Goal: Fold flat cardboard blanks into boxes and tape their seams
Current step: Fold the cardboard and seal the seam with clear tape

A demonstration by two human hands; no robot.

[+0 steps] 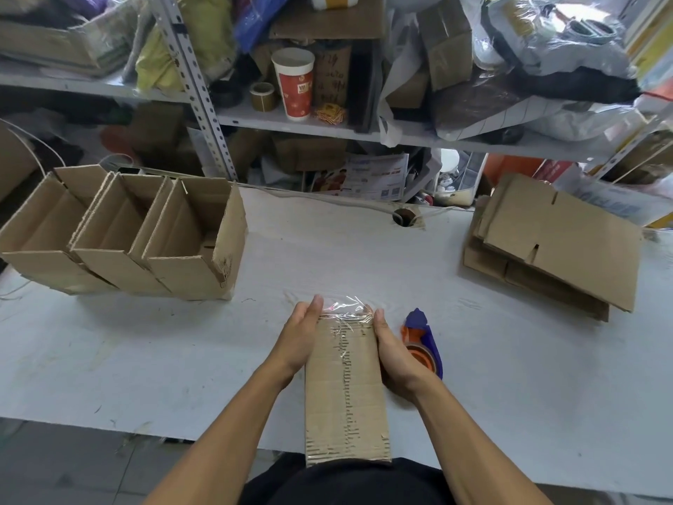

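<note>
We note the left hand (299, 336) and right hand (395, 349) each flat against a side of the folded box (346, 388), fingers straight, pressing clear tape (346, 308) over its far end. The box stands on the white surface (145, 351), a tape dispenser (424, 344) just beside the right hand. Three open boxes (127, 231) sit far left, flat blanks (553, 242) far right.

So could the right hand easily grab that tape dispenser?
Probably yes. The tape dispenser lies on the table just beside the right hand, with nothing between them, though that hand would first have to let go of the box.
</note>
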